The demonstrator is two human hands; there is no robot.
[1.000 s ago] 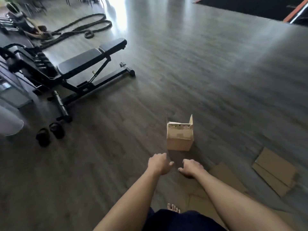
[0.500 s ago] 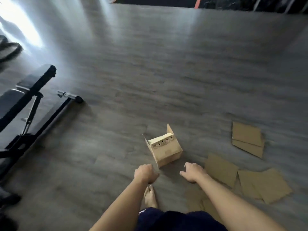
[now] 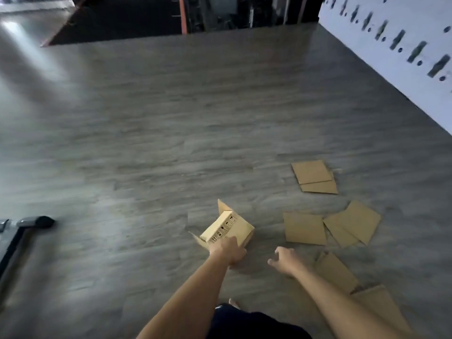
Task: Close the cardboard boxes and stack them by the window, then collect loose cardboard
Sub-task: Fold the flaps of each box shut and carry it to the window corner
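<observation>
A small open cardboard box (image 3: 232, 227) stands on the grey wood floor with its flaps up. My left hand (image 3: 228, 250) reaches to its near side and overlaps its front edge; whether the fingers grip it is hidden. My right hand (image 3: 285, 261) hovers a little to the right of the box, fingers spread and loosely curled, holding nothing. Loose flat cardboard sheets lie to the right: a pair (image 3: 314, 177) farther off, one sheet (image 3: 304, 228) beside the box, an overlapping pair (image 3: 352, 223), and more (image 3: 336, 271) near my right arm.
The foot of a black weight bench (image 3: 22, 231) shows at the left edge. A white wall with dark marks (image 3: 391, 57) runs along the right. Dark gym equipment (image 3: 232, 13) stands at the far end. My bare foot (image 3: 234, 303) is under me.
The view has swung right, so the bench has left the frame and more cardboard sheets appear. My left hand has reached forward to the box; my right hand has opened up beside it.
</observation>
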